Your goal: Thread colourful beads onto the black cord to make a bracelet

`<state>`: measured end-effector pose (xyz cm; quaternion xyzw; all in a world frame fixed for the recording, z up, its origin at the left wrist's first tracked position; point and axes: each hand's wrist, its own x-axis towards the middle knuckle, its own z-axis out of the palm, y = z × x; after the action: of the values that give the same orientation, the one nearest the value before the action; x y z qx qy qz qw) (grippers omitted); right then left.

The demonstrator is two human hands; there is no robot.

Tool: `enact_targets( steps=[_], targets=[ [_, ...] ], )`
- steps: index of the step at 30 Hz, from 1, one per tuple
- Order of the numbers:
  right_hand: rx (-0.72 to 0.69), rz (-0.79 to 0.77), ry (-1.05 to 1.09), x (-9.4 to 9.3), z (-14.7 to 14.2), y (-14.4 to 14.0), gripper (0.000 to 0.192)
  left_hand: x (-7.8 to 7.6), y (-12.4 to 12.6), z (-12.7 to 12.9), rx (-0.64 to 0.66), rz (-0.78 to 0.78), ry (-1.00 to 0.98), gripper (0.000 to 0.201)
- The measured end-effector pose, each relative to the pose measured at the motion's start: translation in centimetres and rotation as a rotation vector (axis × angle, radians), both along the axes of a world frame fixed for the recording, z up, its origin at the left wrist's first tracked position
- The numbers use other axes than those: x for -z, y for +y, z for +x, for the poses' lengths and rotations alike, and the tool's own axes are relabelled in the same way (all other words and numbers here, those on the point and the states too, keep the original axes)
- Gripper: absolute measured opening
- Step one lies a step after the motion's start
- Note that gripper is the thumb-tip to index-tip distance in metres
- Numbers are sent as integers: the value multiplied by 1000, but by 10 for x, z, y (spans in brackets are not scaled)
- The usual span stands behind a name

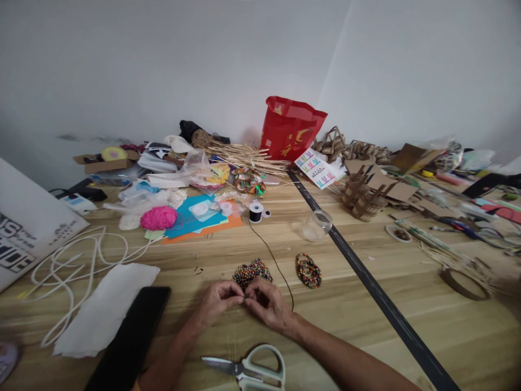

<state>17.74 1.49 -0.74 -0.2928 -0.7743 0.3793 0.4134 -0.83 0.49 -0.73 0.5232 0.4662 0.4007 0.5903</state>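
Near the wooden tabletop's (366, 336) front edge, my left hand (217, 305) and right hand (266, 304) pinch together on thin black thread (273, 259), multicoloured bead pile (251, 271) just beyond, white-handled scissors (248, 369) behind.

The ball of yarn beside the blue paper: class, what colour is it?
Bright pink. The ball of yarn shows best in the head view, left of the blue paper.

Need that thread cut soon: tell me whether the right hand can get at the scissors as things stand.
Probably yes. The scissors lie uncovered on the table just near the right hand, with nothing between. But both hands are pinched together on something small by the beads, so it must let go first.
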Motion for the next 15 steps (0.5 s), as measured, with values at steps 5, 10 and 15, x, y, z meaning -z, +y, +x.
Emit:
enact_targets(
  steps=[5, 10, 15],
  targets=[
    [-26, 48, -23, 2, 0, 1, 8, 1, 1, 0, 14, 11, 7, 21],
    [-41, 56, -4, 0, 1, 0, 6, -3, 0, -1, 24, 31, 10, 21],
    [-32, -2, -13, 2, 1, -2, 12, -2, 0, -1, 54, 54, -33, 22]
  ],
)
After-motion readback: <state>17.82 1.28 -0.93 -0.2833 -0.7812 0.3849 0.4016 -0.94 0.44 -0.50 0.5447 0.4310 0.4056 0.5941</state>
